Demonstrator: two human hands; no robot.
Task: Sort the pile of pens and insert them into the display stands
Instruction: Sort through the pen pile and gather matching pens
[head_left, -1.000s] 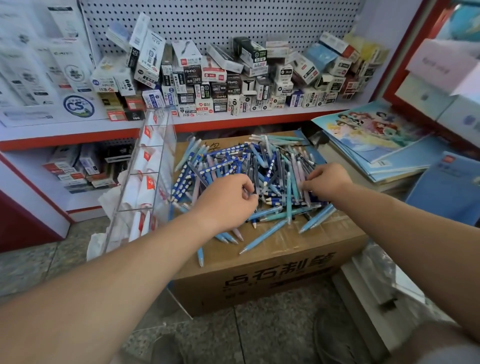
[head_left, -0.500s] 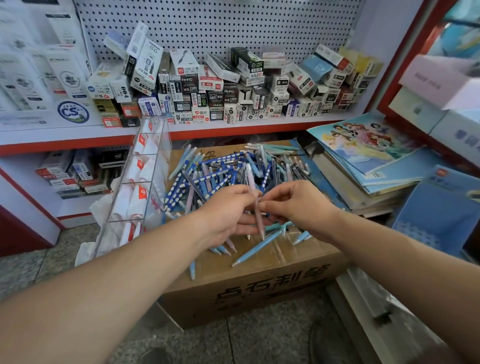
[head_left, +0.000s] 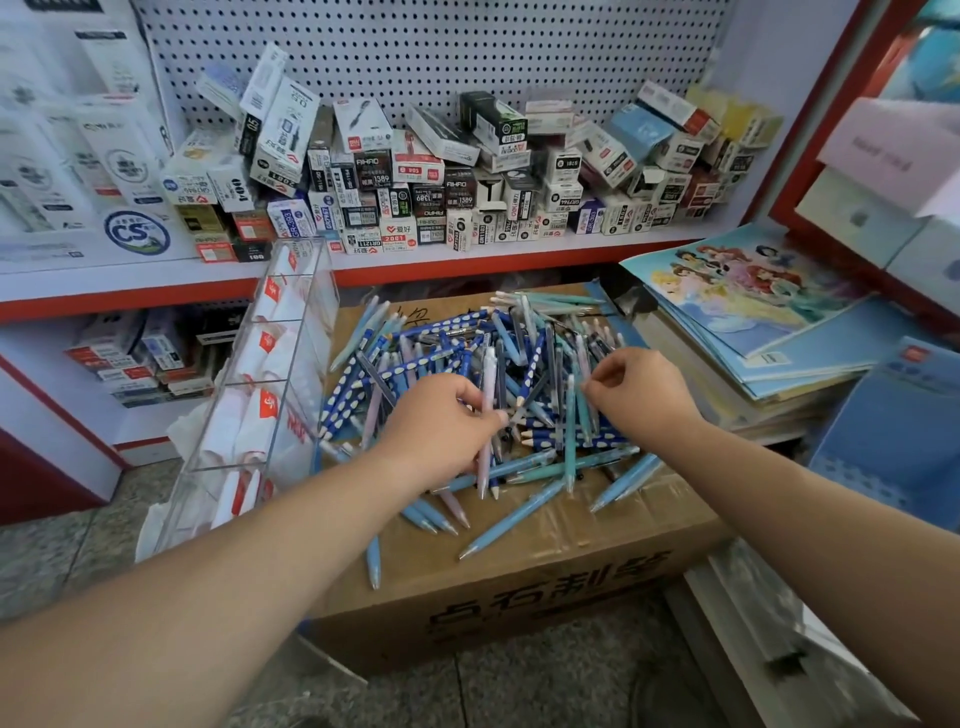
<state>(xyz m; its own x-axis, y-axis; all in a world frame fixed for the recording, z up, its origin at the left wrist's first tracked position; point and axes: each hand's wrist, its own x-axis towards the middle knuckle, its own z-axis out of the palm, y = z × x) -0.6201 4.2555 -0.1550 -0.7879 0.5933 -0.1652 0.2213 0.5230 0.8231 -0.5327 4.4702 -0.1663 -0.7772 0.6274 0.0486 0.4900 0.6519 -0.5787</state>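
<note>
Far left: clear acrylic display stand (head_left: 280, 364) stands on the floor, tilted, just beside the cardboard box (head_left: 571, 613). It has tiered compartments with red labels. I can't tell through the clear walls whether any pens are in it.

Left hand (head_left: 441, 426): fingers curled round a pale pink pen (head_left: 487, 379), gripped mid-barrel, clicker end up and tip down toward me. It is lifted a little off the heap. There may be a second pen in the same fist, but it's too cluttered to say.

Middle: pile of pens (head_left: 447, 358) is spread over the box top. It's mostly dark blue barrels with white dots, plus light blue, teal and a few pink, all crossed and tangled. A few strays lie at the near edge of the box.

Right hand (head_left: 641, 397): over the right side of the pile, thumb and forefinger drawn together at pile level. Whether they pinch a pen or only touch it I can't tell.

Right: stack of picture books (head_left: 753, 301), beside the box and not involved.

Handling, my judgement: the pens are light, stiff, smooth plastic, so they roll and slip easily. Best taken mid-barrel with a fingertip pinch and drawn out lengthwise so crossed neighbours don't drag along. Gather same-colour ones parallel in the left fist, then drop them tip-down into a stand compartment. Main risk is knocking strays off the box edge.
</note>
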